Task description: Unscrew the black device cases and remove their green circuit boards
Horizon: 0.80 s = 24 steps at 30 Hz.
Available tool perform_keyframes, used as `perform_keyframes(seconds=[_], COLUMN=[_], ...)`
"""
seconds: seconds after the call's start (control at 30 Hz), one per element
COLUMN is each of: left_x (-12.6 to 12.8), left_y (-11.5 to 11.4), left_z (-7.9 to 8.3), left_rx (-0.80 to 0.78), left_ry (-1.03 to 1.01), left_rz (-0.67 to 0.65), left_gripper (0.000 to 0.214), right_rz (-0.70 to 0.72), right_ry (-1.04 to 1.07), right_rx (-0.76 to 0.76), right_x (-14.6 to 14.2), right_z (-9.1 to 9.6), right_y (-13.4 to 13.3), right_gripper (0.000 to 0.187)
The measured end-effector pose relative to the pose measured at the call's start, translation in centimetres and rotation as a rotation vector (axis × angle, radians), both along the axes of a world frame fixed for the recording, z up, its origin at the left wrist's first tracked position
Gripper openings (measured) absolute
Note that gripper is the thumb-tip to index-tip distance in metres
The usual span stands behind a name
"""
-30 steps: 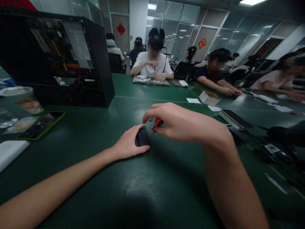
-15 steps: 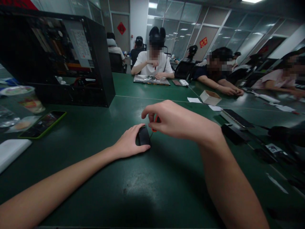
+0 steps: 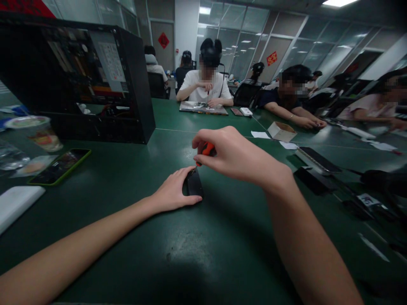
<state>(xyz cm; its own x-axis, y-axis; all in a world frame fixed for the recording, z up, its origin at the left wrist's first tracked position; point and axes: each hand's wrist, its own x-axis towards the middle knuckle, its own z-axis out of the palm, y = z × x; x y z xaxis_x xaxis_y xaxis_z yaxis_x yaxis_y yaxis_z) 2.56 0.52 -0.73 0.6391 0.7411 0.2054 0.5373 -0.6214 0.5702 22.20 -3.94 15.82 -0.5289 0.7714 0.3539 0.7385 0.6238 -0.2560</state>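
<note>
Holds one small black block [image 3: 195, 185] flat on green tabletop [image 3: 187, 250] with left hand [image 3: 173, 189], wrist nearly straight, thumb and fingers clamped on block's near and far ends. Grips one orange-and-black screwdriver [image 3: 208, 149] in raised right hand [image 3: 222, 149], fingers clamped on handle, wrist arched, shaft slanting down to block's far end. To left, one phone [image 3: 65, 166], then one open computer case [image 3: 140, 84]. Across tabletop, one co-worker [image 3: 193, 82]; behind, one red diamond sign [image 3: 163, 40].
</note>
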Motion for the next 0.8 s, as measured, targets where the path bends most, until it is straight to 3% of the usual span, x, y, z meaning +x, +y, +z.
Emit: perform_keyframes(seconds=[0.43,0.8], left_x=[0.07,0.06], left_y=[0.08,0.05], left_z=[0.07,-0.09], left_rx=[-0.004,0.006], left_ry=[-0.036,-0.043], left_rz=[-0.015,-0.015], left_gripper=[0.087,0.089], right_rz=[0.050,-0.002], right_ry=[-0.022,-0.026], right_rx=[-0.067,-0.064], right_x=[-0.46,-0.87], right_z=[-0.86,-1.06], right_y=[0.52,0.88], right_gripper=[0.013,0.013])
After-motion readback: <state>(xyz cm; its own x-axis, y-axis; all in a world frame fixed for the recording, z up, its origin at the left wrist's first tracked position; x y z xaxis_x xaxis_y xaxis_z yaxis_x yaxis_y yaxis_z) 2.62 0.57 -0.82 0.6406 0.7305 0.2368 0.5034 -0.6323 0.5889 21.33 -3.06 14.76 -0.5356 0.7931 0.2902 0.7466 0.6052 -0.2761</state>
